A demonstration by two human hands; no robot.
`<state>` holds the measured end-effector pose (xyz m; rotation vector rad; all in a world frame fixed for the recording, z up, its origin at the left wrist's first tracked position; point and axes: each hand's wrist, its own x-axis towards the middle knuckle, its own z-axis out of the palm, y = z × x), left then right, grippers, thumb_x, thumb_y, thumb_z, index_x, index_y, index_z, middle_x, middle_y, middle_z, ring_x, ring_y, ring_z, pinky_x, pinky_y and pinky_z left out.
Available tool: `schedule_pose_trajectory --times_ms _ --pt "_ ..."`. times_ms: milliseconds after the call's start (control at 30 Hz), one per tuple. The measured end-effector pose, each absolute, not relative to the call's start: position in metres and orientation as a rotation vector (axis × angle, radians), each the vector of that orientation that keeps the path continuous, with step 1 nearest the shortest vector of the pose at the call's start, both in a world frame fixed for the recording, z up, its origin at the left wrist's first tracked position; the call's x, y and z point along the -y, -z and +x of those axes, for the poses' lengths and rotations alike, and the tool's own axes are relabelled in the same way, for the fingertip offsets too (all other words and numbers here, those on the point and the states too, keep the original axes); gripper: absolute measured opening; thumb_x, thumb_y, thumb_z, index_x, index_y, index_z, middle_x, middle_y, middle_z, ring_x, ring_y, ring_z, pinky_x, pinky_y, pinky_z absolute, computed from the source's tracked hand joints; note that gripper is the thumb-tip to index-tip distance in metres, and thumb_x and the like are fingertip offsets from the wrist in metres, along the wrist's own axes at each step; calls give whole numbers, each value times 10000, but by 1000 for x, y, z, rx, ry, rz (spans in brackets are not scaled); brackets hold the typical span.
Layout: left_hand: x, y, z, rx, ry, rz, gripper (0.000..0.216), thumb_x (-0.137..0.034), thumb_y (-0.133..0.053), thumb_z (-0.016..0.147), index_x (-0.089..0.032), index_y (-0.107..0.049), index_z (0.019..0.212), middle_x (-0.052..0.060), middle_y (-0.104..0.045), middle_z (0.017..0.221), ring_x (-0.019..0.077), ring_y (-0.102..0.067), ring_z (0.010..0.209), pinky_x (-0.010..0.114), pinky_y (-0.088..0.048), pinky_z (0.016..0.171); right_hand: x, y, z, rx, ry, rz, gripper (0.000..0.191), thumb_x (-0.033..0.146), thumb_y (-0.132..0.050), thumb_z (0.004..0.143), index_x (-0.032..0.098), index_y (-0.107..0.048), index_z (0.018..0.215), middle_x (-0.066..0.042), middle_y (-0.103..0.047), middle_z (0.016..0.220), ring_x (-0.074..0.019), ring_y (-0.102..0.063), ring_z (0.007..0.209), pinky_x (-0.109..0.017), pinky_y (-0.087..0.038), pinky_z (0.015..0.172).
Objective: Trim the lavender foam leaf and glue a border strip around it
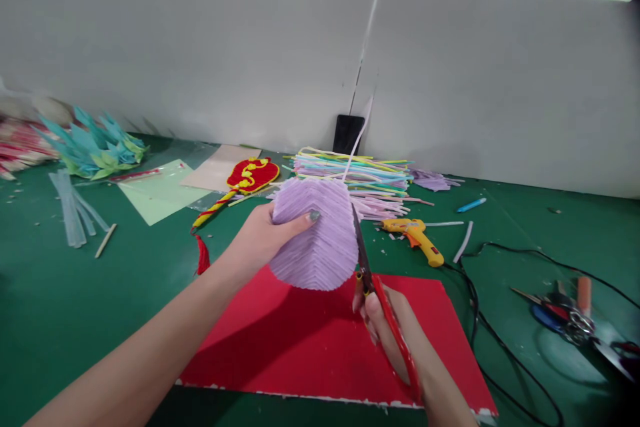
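Edge-trimming, by the look of it! My left hand point(263, 233) pinches the lilac chenille panel point(316, 247) above the red board point(280, 347); my right hand point(393, 327) curls round red-handled scissors point(366, 270) at its right edge. Clean snips call for steadiness.

Forearms point(175, 327) inward, left hand point(273, 230) higher with thumb point(300, 223) extended, right hand point(384, 321) curled below

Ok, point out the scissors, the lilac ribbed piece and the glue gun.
Scissors point(386, 303): head view, on the red handle.
Lilac ribbed piece point(323, 243): head view, on its middle.
Glue gun point(420, 238): head view, on the yellow body.
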<state>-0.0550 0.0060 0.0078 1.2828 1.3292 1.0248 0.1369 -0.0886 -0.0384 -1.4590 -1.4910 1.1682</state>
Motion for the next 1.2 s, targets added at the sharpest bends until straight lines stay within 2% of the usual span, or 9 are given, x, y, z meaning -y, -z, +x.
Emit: schedule_pose_trajectory --times_ms 167,433,833,1200 --pt "-6 -8 -55 -1317 -1026 1273 340 -432 -724 637 -183 -695 866 56 -723 902 238 -665 847 288 -526 698 89 40 134 1428 -1141 -1449 534 659 -370 811 156 -522 715 46 -364 517 -77 -308 450 -209 -231 398" --pt "-5 -8 -54 -1337 -1010 1296 353 -446 -717 644 -185 -689 881 45 -726 905 237 -665 852 298 -524 716 89 41 135 1456 -1159 -1467 499 615 -353 842 161 -493 690 17 -431 533 -88 -371 459 -206 -276 398" --pt "-7 -5 -52 -1351 -1012 1265 339 -430 -716 642 -168 -692 856 58 -727 881 240 -671 818 309 -527 704 90 39 129 1382 -1107 -1549 531 664 -364 809 174 -492 647 24 -408 484 -86 -352 417 -206 -267 366" --pt "-9 -2 -53 -1358 -983 1267 351 -442 -716 644 -170 -692 863 57 -726 895 232 -670 828 296 -519 709 91 45 127 1303 -1201 -1561 551 695 -385 780 176 -474 617 27 -410 466 -78 -345 375 -208 -256 344"
